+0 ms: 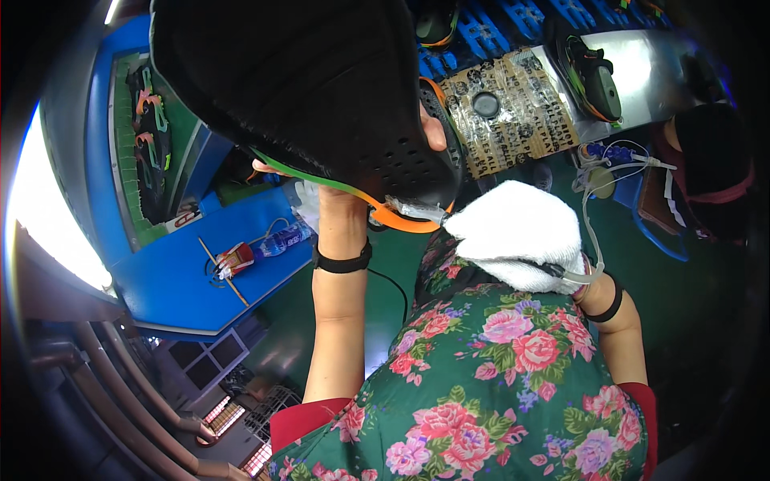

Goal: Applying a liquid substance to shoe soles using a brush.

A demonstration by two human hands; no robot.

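A large black shoe (321,88) with a green and orange sole edge fills the upper middle, very close to the camera. My left hand (341,204) grips it from below, with a black band on the wrist. My right hand (517,232) wears a white cloth glove and is closed on a small tool with a clear nozzle (417,210). The nozzle tip touches the orange edge of the shoe near the heel. A clear tube (592,232) runs from the tool up to the right. A floral apron (497,377) covers my lap below both hands.
A blue workbench (200,272) at the left carries a plastic bottle (281,239), a thin stick and a red item. A green belt (152,136) behind it holds several shoes. A taped cardboard panel (509,108) and another shoe (593,76) lie at upper right. Another person (714,172) sits at far right.
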